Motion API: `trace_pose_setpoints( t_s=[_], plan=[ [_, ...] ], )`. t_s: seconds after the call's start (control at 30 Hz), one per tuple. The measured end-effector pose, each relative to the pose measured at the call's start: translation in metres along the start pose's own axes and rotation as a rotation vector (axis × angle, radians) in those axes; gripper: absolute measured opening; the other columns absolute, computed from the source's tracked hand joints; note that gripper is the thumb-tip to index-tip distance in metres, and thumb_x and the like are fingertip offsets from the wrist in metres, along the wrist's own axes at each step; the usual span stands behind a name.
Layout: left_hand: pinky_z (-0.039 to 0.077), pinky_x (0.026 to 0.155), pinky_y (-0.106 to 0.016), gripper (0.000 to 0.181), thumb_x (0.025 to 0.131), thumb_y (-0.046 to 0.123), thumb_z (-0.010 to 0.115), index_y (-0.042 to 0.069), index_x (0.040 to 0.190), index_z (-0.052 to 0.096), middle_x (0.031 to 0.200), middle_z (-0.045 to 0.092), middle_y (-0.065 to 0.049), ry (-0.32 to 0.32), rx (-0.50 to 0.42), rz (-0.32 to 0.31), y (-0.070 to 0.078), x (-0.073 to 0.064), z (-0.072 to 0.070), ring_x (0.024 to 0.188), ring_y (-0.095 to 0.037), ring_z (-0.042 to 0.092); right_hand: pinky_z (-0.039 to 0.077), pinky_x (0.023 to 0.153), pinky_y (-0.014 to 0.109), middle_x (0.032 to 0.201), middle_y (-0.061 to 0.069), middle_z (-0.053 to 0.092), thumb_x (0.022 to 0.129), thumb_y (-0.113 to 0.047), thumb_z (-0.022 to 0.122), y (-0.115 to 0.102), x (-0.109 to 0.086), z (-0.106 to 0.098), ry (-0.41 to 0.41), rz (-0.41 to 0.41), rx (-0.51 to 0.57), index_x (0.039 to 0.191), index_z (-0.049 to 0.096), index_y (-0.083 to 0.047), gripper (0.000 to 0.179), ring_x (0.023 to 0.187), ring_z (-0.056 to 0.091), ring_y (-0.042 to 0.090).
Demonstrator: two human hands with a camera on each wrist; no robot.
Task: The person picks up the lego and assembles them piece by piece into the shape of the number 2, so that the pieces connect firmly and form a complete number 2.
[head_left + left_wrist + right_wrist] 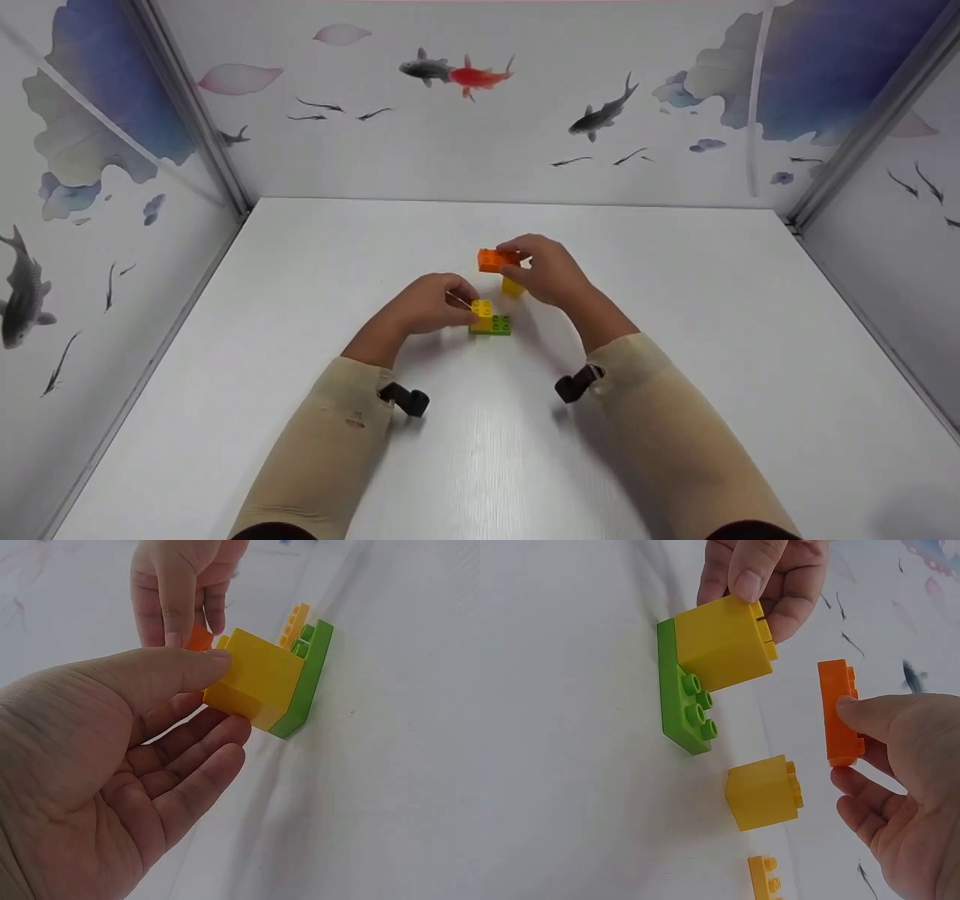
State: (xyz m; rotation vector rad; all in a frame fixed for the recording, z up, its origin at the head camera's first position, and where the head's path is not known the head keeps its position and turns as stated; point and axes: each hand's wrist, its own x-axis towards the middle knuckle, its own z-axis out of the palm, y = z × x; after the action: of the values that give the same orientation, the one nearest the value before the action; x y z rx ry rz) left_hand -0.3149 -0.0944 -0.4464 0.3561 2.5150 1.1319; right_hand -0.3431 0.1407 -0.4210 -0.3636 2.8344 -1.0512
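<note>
My left hand pinches a tall yellow toy building block between thumb and fingers. That block is seated on one end of a flat green building plate, whose bare studs show at the other end. Farther back, my right hand holds an orange building brick by thumb and fingertips, raised above the table. Below the orange brick stands a second yellow block, apart from the green plate and partly covered by my right hand in the head view.
A thin yellow studded piece lies beyond the second yellow block, cut off by the right wrist view's edge. All of this is on a white table, enclosed by white panels with painted fish. Black wrist cameras stick out from both sleeves.
</note>
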Motion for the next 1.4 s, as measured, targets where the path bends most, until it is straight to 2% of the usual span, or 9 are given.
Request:
trace_pose_setpoints(
  t_s=[0.27,0.47,0.93,1.2,1.4],
  plan=[
    [0.058,0.108,-0.042,0.032,0.093,0.033,0.084,0.023,0.122,0.072,0.123,0.072,0.003,0.0,0.029,0.013,-0.002,-0.001,-0.002,0.118,-0.019,0.069,0.052,0.116,0.045,0.139,-0.001,0.069,0.101,-0.026,0.076,-0.001,-0.03,-0.006,0.029,-0.1,0.018,0.14,0.071,-0.021,0.039,0.125,0.063,0.023],
    [0.058,0.109,-0.042,0.032,0.093,0.032,0.084,0.023,0.122,0.072,0.123,0.072,0.003,0.003,0.031,0.017,-0.003,0.0,-0.002,0.119,-0.019,0.069,0.055,0.112,0.048,0.133,-0.002,0.072,0.099,-0.027,0.079,0.003,-0.042,-0.001,0.04,-0.15,0.07,0.135,0.074,-0.022,0.036,0.119,0.065,0.022],
    [0.058,0.108,-0.043,0.036,0.093,0.031,0.084,0.021,0.126,0.071,0.127,0.073,0.002,-0.007,0.023,0.033,-0.003,-0.001,-0.002,0.12,-0.021,0.069,0.058,0.105,0.05,0.126,-0.002,0.074,0.099,-0.029,0.078,0.009,-0.047,0.013,-0.013,-0.218,0.043,0.132,0.076,-0.02,0.034,0.112,0.066,0.022],
    [0.06,0.106,-0.042,0.038,0.093,0.028,0.083,0.018,0.128,0.071,0.128,0.073,0.0,-0.016,0.005,0.085,-0.002,-0.003,-0.003,0.12,-0.021,0.072,0.057,0.106,0.048,0.123,-0.004,0.075,0.097,-0.028,0.081,0.011,-0.049,0.018,-0.015,-0.185,0.044,0.131,0.077,-0.021,0.035,0.113,0.067,0.022],
    [0.061,0.105,-0.041,0.037,0.093,0.028,0.084,0.02,0.127,0.071,0.127,0.072,0.001,-0.005,0.001,0.103,0.002,-0.005,-0.004,0.12,-0.02,0.072,0.057,0.105,0.049,0.121,-0.004,0.075,0.098,-0.025,0.081,0.011,-0.05,0.022,-0.013,-0.194,0.042,0.128,0.078,-0.022,0.031,0.11,0.067,0.021]
  ],
)
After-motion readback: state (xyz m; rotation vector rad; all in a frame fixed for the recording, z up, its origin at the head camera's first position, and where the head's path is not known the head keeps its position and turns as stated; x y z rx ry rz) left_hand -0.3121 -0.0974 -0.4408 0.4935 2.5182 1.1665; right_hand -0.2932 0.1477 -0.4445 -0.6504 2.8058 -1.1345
